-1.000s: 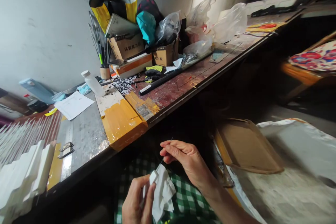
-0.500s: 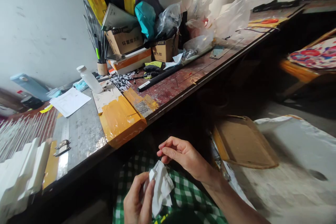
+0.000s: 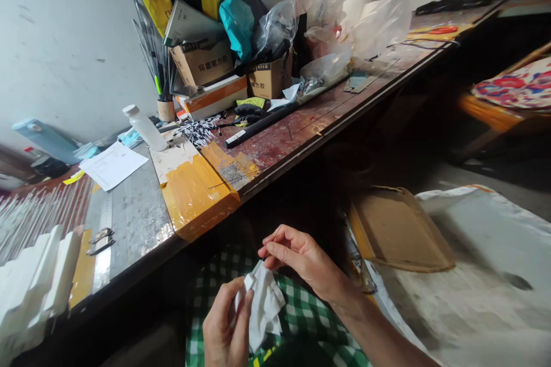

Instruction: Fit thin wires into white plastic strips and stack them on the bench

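Observation:
My left hand is closed on a crumpled white cloth, pinched between thumb and fingers, with its loose end hanging down. A thin dark rod comes out of the folded top of the cloth and runs up to my right hand. The right thumb and fingertips are pinched round that rod; most of it is hidden by the fingers. Both hands are over a green and white checked cloth on my lap, below the table's front edge.
The worktable runs diagonally across. On it are a white plastic bottle, a pile of small black and white pieces, a long black tube, cardboard boxes and thin white rods. A cardboard tray lies to the right.
Hardly anything differs. Both hands keep their grips on the cloth and the rod, while the whole view has shifted slightly.

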Demonstrator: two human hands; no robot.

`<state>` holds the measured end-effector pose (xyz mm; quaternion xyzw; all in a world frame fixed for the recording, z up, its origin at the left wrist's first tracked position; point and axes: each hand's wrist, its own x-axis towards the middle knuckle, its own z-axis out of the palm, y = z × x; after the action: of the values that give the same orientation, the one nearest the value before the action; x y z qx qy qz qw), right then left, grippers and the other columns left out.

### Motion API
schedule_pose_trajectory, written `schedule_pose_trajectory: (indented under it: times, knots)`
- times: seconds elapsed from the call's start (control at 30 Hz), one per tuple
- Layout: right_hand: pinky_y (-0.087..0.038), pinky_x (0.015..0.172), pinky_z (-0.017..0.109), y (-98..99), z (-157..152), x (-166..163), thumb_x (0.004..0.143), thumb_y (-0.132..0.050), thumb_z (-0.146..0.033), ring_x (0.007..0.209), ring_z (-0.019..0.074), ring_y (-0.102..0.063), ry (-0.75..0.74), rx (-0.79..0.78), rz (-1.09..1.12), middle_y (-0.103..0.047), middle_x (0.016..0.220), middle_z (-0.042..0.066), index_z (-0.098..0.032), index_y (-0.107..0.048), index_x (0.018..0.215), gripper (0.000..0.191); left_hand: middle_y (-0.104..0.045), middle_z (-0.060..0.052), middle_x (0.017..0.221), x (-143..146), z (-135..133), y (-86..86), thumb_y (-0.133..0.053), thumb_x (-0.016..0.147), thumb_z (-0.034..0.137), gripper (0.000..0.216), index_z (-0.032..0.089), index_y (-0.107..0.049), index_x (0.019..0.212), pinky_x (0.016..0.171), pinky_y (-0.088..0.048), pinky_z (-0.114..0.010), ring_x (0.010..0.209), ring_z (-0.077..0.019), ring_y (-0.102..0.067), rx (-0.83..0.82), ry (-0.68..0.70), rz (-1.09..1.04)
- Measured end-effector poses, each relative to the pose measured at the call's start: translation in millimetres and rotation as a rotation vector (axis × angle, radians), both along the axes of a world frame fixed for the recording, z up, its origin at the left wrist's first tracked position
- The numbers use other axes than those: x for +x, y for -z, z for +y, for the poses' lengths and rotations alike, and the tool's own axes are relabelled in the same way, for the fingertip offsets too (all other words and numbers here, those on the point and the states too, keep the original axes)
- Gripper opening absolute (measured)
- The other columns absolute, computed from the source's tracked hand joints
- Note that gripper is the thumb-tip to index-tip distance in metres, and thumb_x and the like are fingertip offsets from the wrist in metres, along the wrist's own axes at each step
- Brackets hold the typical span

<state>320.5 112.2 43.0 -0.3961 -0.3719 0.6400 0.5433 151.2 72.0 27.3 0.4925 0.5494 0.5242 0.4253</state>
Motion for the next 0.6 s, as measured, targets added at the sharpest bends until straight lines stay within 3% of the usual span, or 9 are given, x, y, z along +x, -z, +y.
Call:
schedule_pose_trajectory:
  times: [0.5,0.6]
  knots:
    - [-0.052,0.065,0.024,12.6,-4.3,-9.0,0.082,-0.069,-0.037,0.065,0.0113,-0.067,-0.062,-0.015,0.023,-0.072,0.080,0.002,-0.017,-0.063,0.085,0.022,-0.067,-0.004,0.077,-0.1,2.1,3.6,-0.071,0.075,0.036,0.019,0.020,-0.072,0.085,0.065,-0.046,-0.018,0.068,-0.0152,-0.061,-0.023,0.126,0.012]
    - [-0.053,0.063,0.025,9.4,-3.8,-5.9,0.083,-0.068,-0.037,0.064,0.0115,-0.067,-0.093,-0.019,-0.010,-0.073,0.088,0.003,-0.018,-0.062,0.100,0.027,-0.065,-0.002,0.073,-5.1,5.2,3.3,-0.069,0.077,0.038,0.020,0.019,-0.071,0.086,0.060,-0.044,-0.018,0.063,-0.0134,-0.056,-0.038,0.137,0.021]
